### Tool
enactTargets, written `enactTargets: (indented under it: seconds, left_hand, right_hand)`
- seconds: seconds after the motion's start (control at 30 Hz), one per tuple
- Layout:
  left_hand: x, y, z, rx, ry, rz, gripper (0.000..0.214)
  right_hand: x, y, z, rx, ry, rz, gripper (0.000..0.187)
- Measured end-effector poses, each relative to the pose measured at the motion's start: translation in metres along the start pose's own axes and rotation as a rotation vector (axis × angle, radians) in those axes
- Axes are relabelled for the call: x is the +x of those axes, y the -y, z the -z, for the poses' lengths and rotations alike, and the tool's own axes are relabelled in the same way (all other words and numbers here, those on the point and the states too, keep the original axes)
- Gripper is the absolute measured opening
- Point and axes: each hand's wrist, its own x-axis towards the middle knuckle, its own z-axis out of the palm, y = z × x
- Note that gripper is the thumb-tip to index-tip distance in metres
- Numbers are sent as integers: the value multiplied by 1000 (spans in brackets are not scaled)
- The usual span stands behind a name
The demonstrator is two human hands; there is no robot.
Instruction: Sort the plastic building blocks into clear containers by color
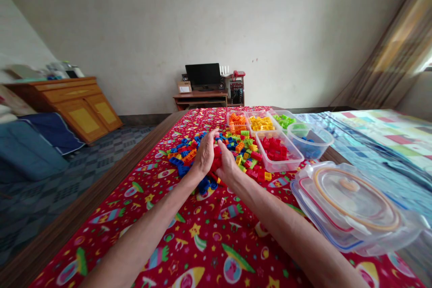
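Note:
My left hand (pixel 205 153) and my right hand (pixel 227 164) meet over a pile of mixed toy building bricks (pixel 189 156). Several red toy bricks (pixel 216 162) show between the two palms, which press in from both sides with the fingers curved. Blue, orange, yellow, green and red bricks lie loose around both hands. Right of the pile stand clear plastic boxes sorted by colour: orange bricks (pixel 237 119), yellow bricks (pixel 262 123), green bricks (pixel 284 120) and red bricks (pixel 274 149). A round clear tub (pixel 322 139) holds some blue bricks. My fingertips are partly hidden.
Clear plastic lids (pixel 347 207) are stacked at the right. A red patterned cloth (pixel 189 252) covers the table, with a brown wooden edge (pixel 101 193) on the left. A bed (pixel 381 144) adjoins on the right. A desk with a monitor (pixel 203 75) stands by the far wall.

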Motion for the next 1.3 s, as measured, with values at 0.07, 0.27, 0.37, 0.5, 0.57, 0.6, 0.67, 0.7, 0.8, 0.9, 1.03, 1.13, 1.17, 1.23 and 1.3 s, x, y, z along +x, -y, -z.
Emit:
enactTargets:
  seconds: [0.07, 0.27, 0.37, 0.5, 0.57, 0.6, 0.67, 0.7, 0.8, 0.9, 1.03, 1.13, 1.17, 1.23, 1.3]
  left_hand:
    - [2, 1, 1, -102, 96, 78, 60]
    - [9, -1, 8, -222, 220, 184, 57]
    - [9, -5, 14, -244, 234, 211, 58]
    - [9, -8, 24, -250, 237, 247, 66]
    - [11, -5, 28, -251, 198, 257, 65]
    - [12, -2, 30, -255, 175, 262, 64]
    - [15, 4, 35, -271, 143, 271, 63]
    - [17, 6, 37, -277, 133, 271, 62]
    - [20, 8, 45, -272, 148, 257, 58]
    - [23, 6, 49, -213, 196, 203, 56]
    - [23, 6, 49, 21, 383, 132, 49]
    - [21, 11, 47, 182, 504, 100, 36]
    - [21, 13, 46, 210, 512, 90, 33]
    - [20, 17, 45, 243, 512, 78, 27]
    - [20, 20, 43, 271, 523, 68, 22]
  right_hand:
    - [0, 1, 2, -15, 60, 9, 15]
    - [-2, 10, 8, -98, 100, 80, 15]
    - [-2, 13, 9, -147, 149, 92, 15]
    - [1, 21, 7, -220, 107, 158, 17]
    - [2, 31, 6, -287, 80, 247, 18]
    - [2, 38, 6, -346, 71, 307, 18]
    - [1, 57, 7, -549, 50, 453, 17]
    - [0, 69, 9, -702, 29, 539, 18]
    - [-7, 109, 20, -1330, -104, 810, 18]
    - [-17, 142, 37, -1826, -336, 881, 20]
    - [-29, 162, 56, -2071, -493, 736, 29]
    - [-35, 161, 54, -2118, -479, 722, 34]
    - [-37, 158, 50, -2121, -454, 740, 34]
    - [-40, 147, 37, -2115, -340, 800, 30]
    - [-45, 128, 21, -2081, -119, 865, 24]
